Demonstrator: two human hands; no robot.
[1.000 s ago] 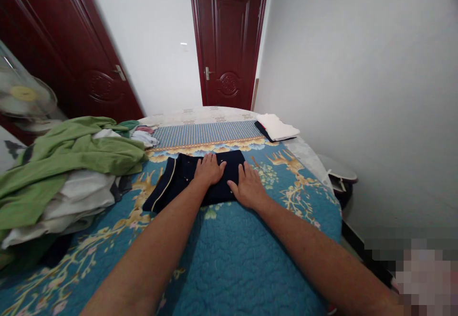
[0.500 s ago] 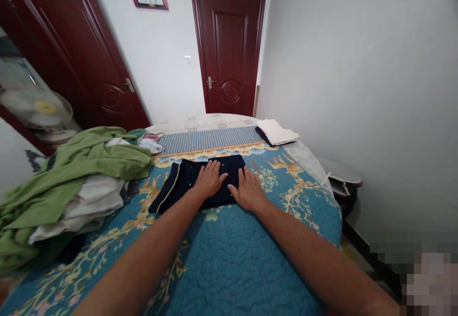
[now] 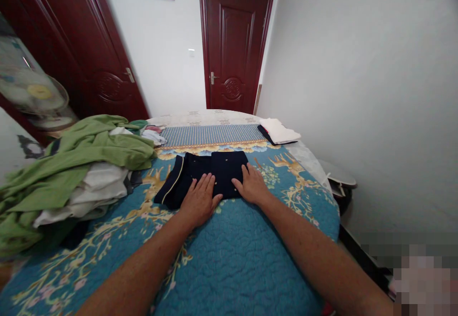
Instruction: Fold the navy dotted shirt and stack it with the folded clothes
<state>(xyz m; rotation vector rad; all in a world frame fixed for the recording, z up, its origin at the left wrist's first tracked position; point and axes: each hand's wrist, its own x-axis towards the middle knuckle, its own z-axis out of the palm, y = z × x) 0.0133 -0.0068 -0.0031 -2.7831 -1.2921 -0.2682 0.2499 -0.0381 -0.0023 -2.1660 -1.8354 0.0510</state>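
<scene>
A dark navy garment [image 3: 200,163] with small light dots and a pale-edged collar lies folded flat on the blue quilted cover [image 3: 229,254]. Its collar end points left. My left hand [image 3: 201,199] rests palm down on the garment's near edge, fingers stretched out across the cloth. At the right end, my right hand [image 3: 252,184] lies with its fingers over the garment's edge, thumb apart. Neither hand grips anything.
To the left is a heap of loose clothes, with a green garment [image 3: 103,149] over a white one [image 3: 96,187]. A folded white cloth [image 3: 279,131] lies on dark cloth at the far right corner. A round-topped stool [image 3: 339,175] stands beyond the right edge.
My left hand has slid from the middle of the garment toward its near edge. My right hand stays at the right end. The camera view has tilted slightly down.
</scene>
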